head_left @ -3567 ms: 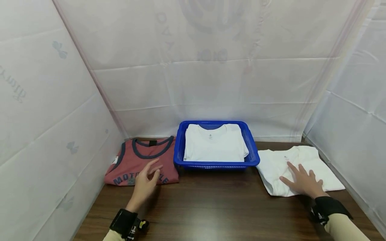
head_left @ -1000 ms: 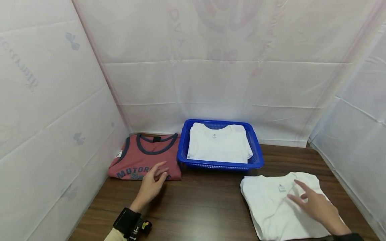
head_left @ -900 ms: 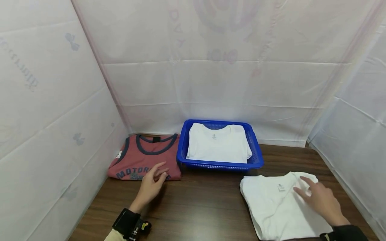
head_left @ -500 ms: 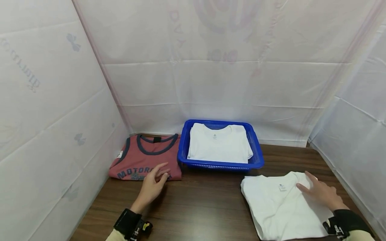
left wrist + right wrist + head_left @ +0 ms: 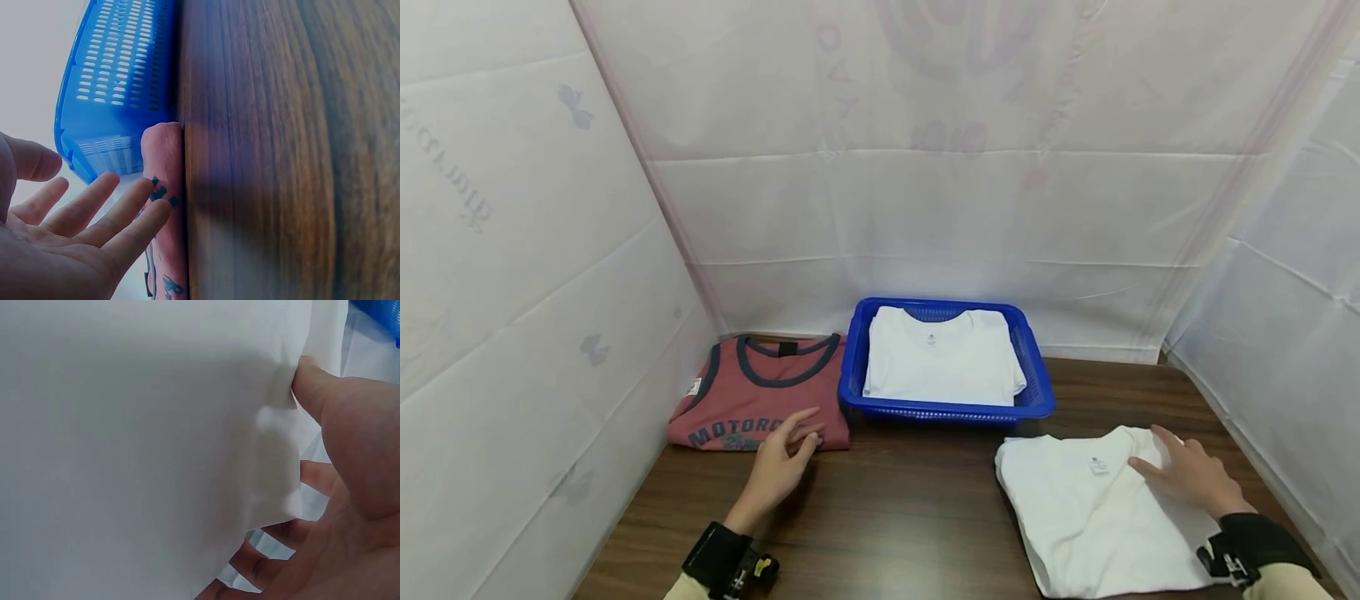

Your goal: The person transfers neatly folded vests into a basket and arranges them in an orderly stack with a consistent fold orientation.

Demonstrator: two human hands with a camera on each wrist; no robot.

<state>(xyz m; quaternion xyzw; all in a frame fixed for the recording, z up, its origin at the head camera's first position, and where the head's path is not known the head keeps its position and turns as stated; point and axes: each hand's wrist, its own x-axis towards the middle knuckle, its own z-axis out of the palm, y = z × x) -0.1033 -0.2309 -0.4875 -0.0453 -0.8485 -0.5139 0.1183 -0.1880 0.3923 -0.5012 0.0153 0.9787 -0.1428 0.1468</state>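
Observation:
My left hand [image 5: 775, 468] hovers with relaxed fingers over the front edge of a folded red shirt [image 5: 730, 398], which has a dark blue collar and lettering. In the left wrist view the palm [image 5: 59, 256] faces up and holds nothing. At right, a folded white T-shirt [image 5: 1090, 525] lies on the table. My right hand [image 5: 1197, 477] rests at its right edge, thumb on the top of the cloth and fingers along the far side. In the right wrist view the white T-shirt [image 5: 137, 456] hides the fingertips.
A blue plastic basket [image 5: 1039, 387] stands at the back middle with a folded white T-shirt [image 5: 940, 367] inside. The red shirt lies against its left side. White sheets [image 5: 925, 225] wall the brown wooden table [image 5: 910, 517] at the back and both sides.
The right white T-shirt has come nearer the front edge since the oldest frame. Since then my right hand has slid from its collar to its right edge. The left hand stays nearly still.

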